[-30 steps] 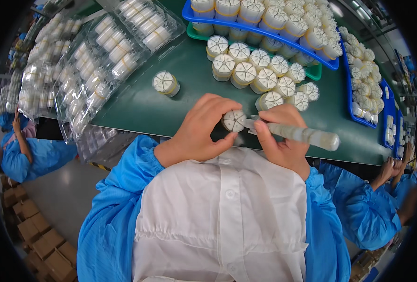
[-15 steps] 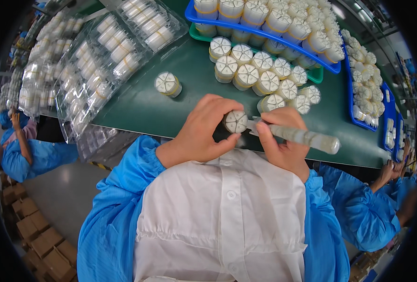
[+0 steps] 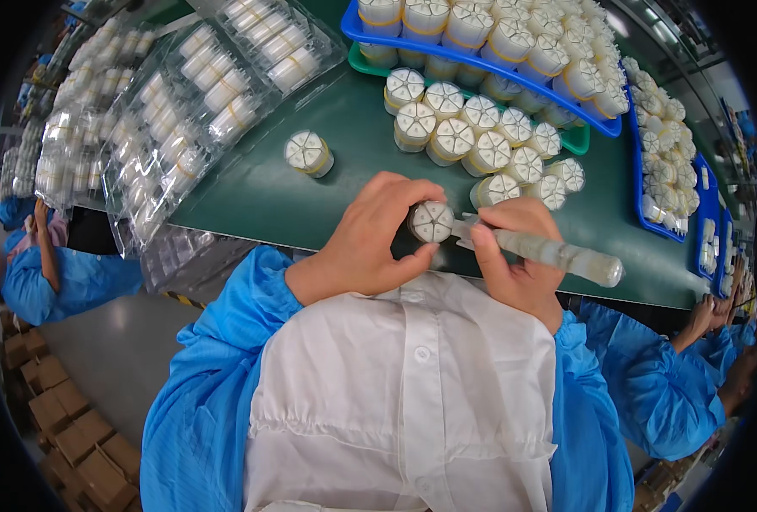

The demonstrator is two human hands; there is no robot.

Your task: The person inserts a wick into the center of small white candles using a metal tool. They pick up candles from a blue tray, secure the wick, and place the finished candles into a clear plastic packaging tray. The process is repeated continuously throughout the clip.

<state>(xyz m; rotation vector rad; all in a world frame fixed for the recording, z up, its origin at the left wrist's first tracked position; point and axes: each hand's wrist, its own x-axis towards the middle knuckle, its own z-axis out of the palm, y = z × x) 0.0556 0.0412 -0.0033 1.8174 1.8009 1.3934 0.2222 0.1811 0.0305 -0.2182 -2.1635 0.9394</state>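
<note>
The green bench is stretching out beneath and beyond both hands. Clear plastic trays are lying beyond and to the left of the left hand, while a blue tray is standing beyond the right hand. The left hand is angling in from the lower left, its thumb and fingers forming a C and holding a round bundle whose segmented white face is showing. The right hand, just right of it, is gripping a translucent tool tightly. The handle is jutting rightward past that hand; the narrow tip is pointing left toward the bundle, though whether they are touching is unclear.
</note>
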